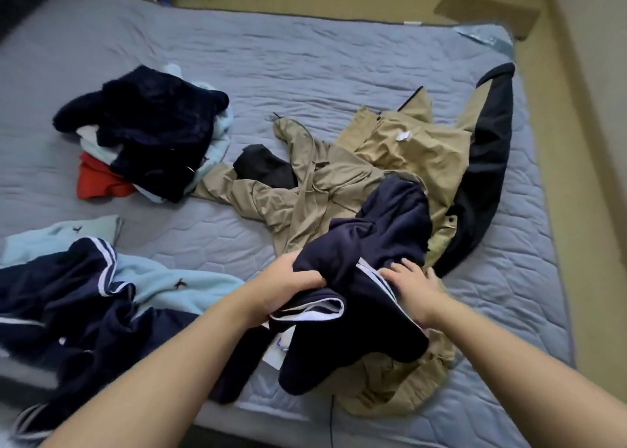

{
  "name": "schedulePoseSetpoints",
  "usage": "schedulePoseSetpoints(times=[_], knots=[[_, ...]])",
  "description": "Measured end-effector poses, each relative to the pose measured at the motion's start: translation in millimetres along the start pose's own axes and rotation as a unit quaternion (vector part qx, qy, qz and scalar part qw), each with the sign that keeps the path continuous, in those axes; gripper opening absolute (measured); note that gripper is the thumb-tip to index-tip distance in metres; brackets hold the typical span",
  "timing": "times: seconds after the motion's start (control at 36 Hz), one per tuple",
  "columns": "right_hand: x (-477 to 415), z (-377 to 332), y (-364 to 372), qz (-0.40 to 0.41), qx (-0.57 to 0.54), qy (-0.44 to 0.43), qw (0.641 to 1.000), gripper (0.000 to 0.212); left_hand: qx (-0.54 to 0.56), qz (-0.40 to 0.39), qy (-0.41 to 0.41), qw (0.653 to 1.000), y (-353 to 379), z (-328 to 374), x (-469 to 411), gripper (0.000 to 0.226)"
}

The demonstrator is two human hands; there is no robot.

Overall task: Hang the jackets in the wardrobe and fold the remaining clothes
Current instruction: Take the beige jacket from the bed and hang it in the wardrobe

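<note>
A navy garment with white stripes (380,230) lies bunched on top of a tan jacket with black lining (400,155) spread over the bed. My left hand (288,284) grips a fold of the navy garment at its left side. My right hand (412,286) holds its striped edge, fingers curled into the cloth. A small black item (261,166) rests on the tan jacket's sleeve.
A heap of dark navy, pale blue, white and red clothes (152,135) sits at the left. Another navy striped garment on a pale blue fleece (95,298) lies near left. The grey quilted bed (288,60) ends at a floor strip and wall on the right.
</note>
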State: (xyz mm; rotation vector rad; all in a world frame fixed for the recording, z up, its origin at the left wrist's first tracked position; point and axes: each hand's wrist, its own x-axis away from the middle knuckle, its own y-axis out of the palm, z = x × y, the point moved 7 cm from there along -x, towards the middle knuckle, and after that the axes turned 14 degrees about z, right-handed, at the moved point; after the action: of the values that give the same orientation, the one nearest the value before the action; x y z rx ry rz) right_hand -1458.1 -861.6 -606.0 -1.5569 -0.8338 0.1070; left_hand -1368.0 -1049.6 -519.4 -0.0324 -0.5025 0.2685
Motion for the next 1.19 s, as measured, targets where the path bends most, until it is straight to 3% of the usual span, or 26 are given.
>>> schedulePoseSetpoints(times=[0.03, 0.08, 0.17, 0.25, 0.33, 0.39, 0.44, 0.5, 0.56, 0.61, 0.64, 0.69, 0.75, 0.81, 1.06, 1.19], knots=[[2, -1, -6, 0.021, 0.061, 0.018, 0.998, 0.034, -0.006, 0.002, 0.002, 1.000, -7, 12, 6, 0.023], [5, -9, -20, 0.069, 0.034, 0.095, 0.992, 0.023, -0.017, 0.015, 0.009, 1.000, -27, 36, 20, 0.024], [0, -43, -37, 0.092, -0.247, 0.212, 0.941, 0.025, -0.048, 0.078, 0.042, 0.995, -73, 65, 40, 0.026], [-2, -105, -55, 0.087, -0.462, 0.267, 0.841, 0.028, -0.143, 0.189, 0.087, 0.968, -136, 83, 64, 0.027], [-4, -194, -62, 0.038, -0.683, 0.310, 0.661, 0.024, -0.254, 0.306, 0.096, 0.913, -205, 90, 99, 0.022], [-4, -268, -77, -0.019, -0.780, 0.291, 0.553, 0.020, -0.282, 0.408, 0.115, 0.861, -251, 100, 128, 0.022], [1, -342, -98, -0.078, -0.826, 0.252, 0.498, 0.020, -0.303, 0.508, 0.151, 0.792, -292, 117, 163, 0.025], [10, -408, -124, -0.122, -0.850, 0.193, 0.474, 0.021, -0.304, 0.581, 0.193, 0.730, -327, 132, 197, 0.027], [18, -456, -145, -0.143, -0.845, 0.118, 0.502, 0.020, -0.289, 0.625, 0.220, 0.691, -359, 141, 224, 0.026], [23, -486, -156, -0.141, -0.800, 0.022, 0.583, 0.013, -0.315, 0.635, 0.207, 0.674, -387, 136, 233, 0.026], [26, -495, -154, -0.139, -0.763, -0.018, 0.631, 0.009, -0.339, 0.618, 0.177, 0.687, -398, 127, 228, 0.034], [29, -497, -134, -0.150, -0.687, -0.056, 0.709, 0.012, -0.382, 0.530, 0.070, 0.754, -406, 89, 207, 0.062], [28, -483, -99, -0.163, -0.629, -0.035, 0.760, 0.031, -0.406, 0.419, -0.038, 0.812, -393, 35, 189, 0.081], [28, -453, -60, -0.159, -0.565, -0.002, 0.810, 0.037, -0.398, 0.344, -0.103, 0.844, -370, -16, 178, 0.083], [24, -283, 39, -0.113, -0.391, 0.095, 0.909, 0.033, -0.424, 0.159, -0.127, 0.882, -249, -110, 131, 0.055], [34, -191, 61, -0.101, -0.280, 0.125, 0.946, 0.031, -0.437, 0.108, -0.096, 0.888, -186, -133, 98, 0.040]])
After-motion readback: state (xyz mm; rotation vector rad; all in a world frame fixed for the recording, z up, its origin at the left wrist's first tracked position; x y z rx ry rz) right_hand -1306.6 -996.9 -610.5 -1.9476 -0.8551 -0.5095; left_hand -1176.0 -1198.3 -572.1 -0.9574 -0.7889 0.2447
